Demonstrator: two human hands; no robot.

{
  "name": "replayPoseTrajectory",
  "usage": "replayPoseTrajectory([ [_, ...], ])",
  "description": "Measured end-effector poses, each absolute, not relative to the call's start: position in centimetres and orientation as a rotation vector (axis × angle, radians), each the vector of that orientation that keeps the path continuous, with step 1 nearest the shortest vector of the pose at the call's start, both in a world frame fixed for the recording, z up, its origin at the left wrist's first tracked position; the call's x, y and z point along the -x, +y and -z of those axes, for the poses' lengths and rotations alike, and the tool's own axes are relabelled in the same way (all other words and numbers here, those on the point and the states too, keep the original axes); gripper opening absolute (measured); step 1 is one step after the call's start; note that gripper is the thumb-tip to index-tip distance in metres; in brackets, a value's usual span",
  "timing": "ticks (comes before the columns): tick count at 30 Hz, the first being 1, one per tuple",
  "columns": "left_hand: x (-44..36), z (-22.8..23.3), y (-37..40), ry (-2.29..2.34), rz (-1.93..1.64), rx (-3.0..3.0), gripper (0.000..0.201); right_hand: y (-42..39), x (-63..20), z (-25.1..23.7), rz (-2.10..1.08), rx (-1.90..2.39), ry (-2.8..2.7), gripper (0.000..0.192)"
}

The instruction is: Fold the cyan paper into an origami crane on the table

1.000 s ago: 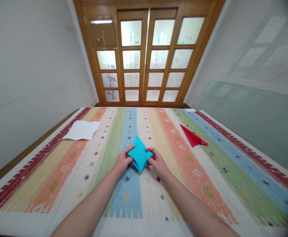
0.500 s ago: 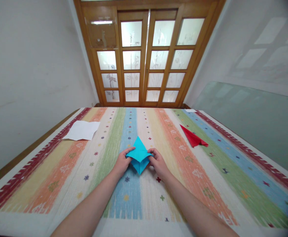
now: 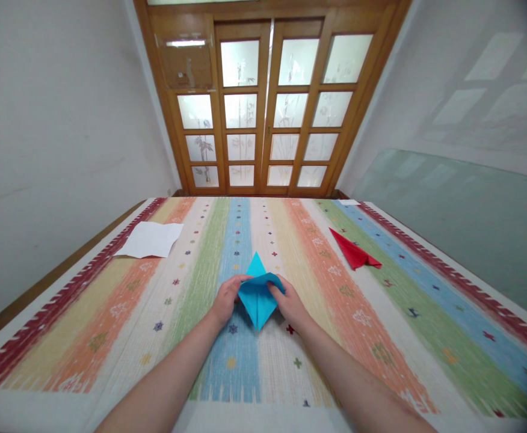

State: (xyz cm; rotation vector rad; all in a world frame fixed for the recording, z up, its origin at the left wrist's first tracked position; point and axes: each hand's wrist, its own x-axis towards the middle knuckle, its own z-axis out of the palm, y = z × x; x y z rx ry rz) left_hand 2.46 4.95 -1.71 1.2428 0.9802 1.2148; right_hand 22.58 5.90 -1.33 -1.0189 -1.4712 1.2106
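Note:
A bright blue sheet of folded origami paper (image 3: 258, 304) lies between my hands over the blue stripe of the cloth. Its outline is a diamond, with one point away from me and one toward me, and an upper flap is curled up across the middle. My left hand (image 3: 226, 299) grips the paper's left corner between thumb and fingers. At the right corner, my right hand (image 3: 288, 296) pinches the raised flap, thumb on the near side. The fingertips behind the paper are partly hidden.
A striped, patterned tablecloth (image 3: 191, 337) covers the table. White paper (image 3: 150, 239) lies at the far left, and a folded red paper plane (image 3: 354, 251) at the right. A small white piece (image 3: 348, 202) rests by the far right edge. Wooden glass-paned doors (image 3: 263, 108) stand beyond.
The blue paper's top flap, which pointed toward me, has been lifted and curled back, showing the creased layer beneath. Both hands stay at the side corners; the right has shifted slightly.

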Motion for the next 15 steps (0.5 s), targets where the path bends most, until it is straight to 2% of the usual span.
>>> replayPoseTrajectory([
  [3,-2.49,2.09,4.82,0.942,-1.177,-1.180,0.075,6.13,-22.68,1.63,-1.202,1.040,-1.449,0.029],
  [8,-2.52,2.22,5.03,0.954,-1.183,-1.142,0.057,6.16,-22.73,1.78,-1.220,1.045,-1.423,0.035],
  [15,-2.81,2.44,5.39,1.022,-1.207,-1.165,0.051,5.92,-22.52,1.90,-1.286,1.017,-1.407,0.040],
])
